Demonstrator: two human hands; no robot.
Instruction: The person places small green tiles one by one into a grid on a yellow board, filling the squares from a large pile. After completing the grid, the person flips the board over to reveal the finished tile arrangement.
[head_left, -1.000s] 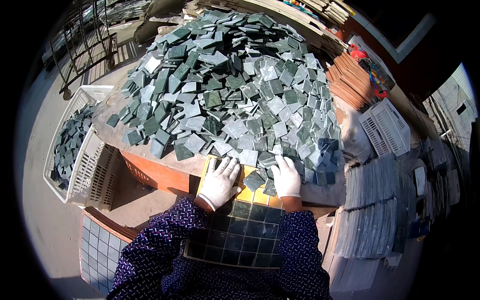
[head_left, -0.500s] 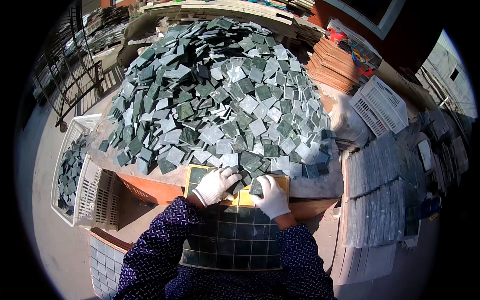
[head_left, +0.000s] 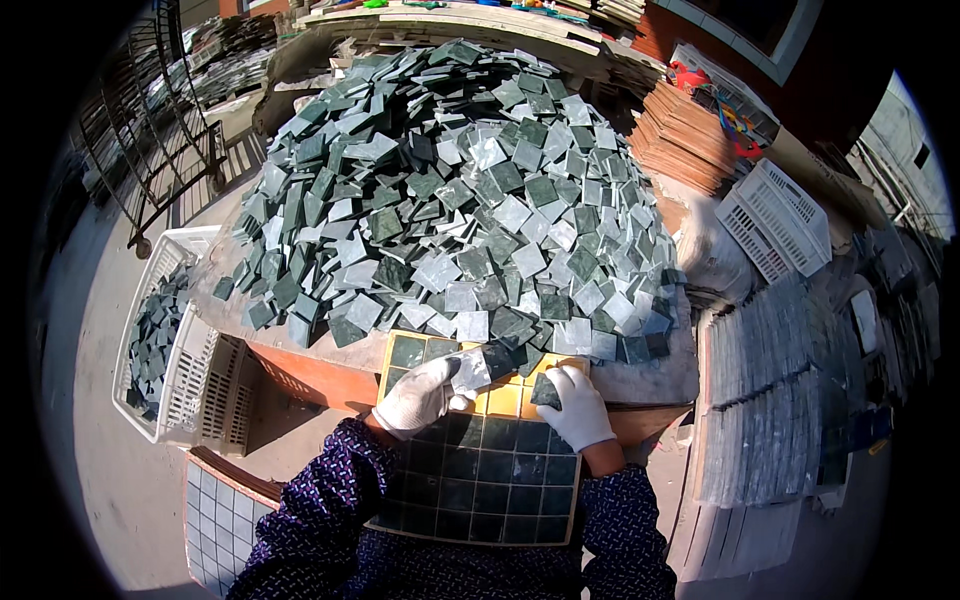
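A yellow grid tray (head_left: pixel 508 402) lies in front of me, its nearer rows filled with dark green square tiles (head_left: pixel 487 466). Two more tiles sit in its far left corner. My left hand (head_left: pixel 418 397), in a white glove, grips a pale grey stone tile (head_left: pixel 470 371), tilted above the tray's bare yellow part. At the tray's right side, my gloved right hand (head_left: pixel 580 410) pinches a dark green stone tile (head_left: pixel 546 391) between thumb and fingers. Just beyond both hands rises a large heap of loose grey-green stone tiles (head_left: pixel 480 215).
White plastic crates (head_left: pixel 205 390) stand at the left, one holding loose tiles. A finished-looking tile sheet (head_left: pixel 222 520) lies below them. At the right are stacked tile sheets (head_left: pixel 765 390), another white crate (head_left: pixel 775 220) and reddish-brown boards (head_left: pixel 685 137). A metal cart (head_left: pixel 150 130) stands far left.
My left hand has turned and now shows a pale tile lifted in its fingers. My right hand, still with its dark tile, has shifted slightly right and down. The whole view has shifted a little.
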